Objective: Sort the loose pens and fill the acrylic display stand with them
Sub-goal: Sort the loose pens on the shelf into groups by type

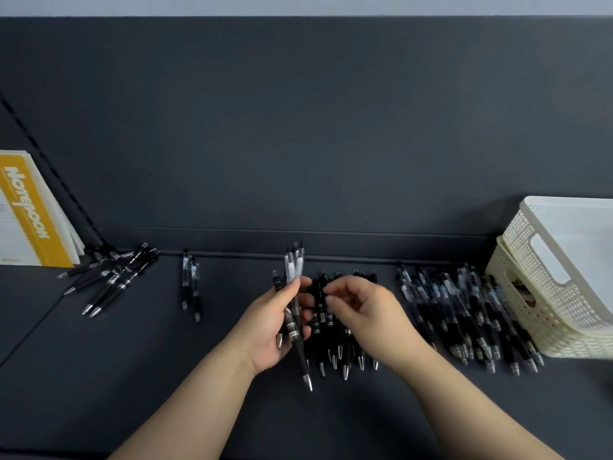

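Observation:
My left hand (270,330) grips a small bundle of pens (294,283), black barrels with clear tops, held upright over the dark shelf. My right hand (360,308) hovers just right of the bundle with fingers loosely curled, holding nothing that I can see. Under and between the hands lies a row of black pens (335,346), tips toward me. A large pile of clear-and-black pens (464,313) lies to the right. Two pens (190,285) lie alone left of centre. A fan of black pens (109,277) lies at the far left. No acrylic stand is in view.
Two stacked cream lattice baskets (544,293) stand tilted at the right edge, beside the big pile. Yellow-and-white notebooks (30,210) lean at the far left. A dark back panel (298,127) rises behind the shelf, with a low ridge along its base.

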A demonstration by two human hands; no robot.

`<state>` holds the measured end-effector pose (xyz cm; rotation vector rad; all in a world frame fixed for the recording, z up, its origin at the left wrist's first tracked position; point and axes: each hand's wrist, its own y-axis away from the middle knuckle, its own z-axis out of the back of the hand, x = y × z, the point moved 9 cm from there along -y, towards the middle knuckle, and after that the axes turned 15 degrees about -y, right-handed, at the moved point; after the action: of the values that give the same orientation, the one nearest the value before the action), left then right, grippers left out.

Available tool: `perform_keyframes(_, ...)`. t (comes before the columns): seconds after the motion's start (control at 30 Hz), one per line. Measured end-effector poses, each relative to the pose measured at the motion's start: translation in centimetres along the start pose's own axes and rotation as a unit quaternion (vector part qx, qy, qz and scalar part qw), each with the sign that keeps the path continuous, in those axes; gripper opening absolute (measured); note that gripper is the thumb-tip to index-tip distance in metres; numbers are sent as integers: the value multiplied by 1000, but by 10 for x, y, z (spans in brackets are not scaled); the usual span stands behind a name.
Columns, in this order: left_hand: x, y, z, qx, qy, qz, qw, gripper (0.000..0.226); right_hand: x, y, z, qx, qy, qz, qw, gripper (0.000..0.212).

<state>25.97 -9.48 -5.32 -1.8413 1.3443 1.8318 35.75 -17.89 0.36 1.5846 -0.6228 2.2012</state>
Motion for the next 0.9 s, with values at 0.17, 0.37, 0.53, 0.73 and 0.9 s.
perform_keyframes(0.17, 6, 8, -25, 68, -39, -2, 997, 33, -10, 5, -13, 4, -55, -66, 996, 15)
perform_keyframes(0.37, 8, 12, -40, 115, 2, 8, 993, 33, -23, 8, -17, 5, -127, -127, 984, 10)
perform_keyframes(0.53, 5, 3, -20, -4, -13, -7, 1000, 26, -21, 4, 2, -58, -78, -112, 989, 30)
perform_keyframes(0.73, -5, -11, 1, -99, -125, 4, 987, 16, -28, 0, 42, -76, 77, -150, 983, 30)
perform_keyframes(0.9, -5, -18, -18, -72, -172, 8, 982, 17, -41, 2, 44, -53, 110, -176, 977, 28)
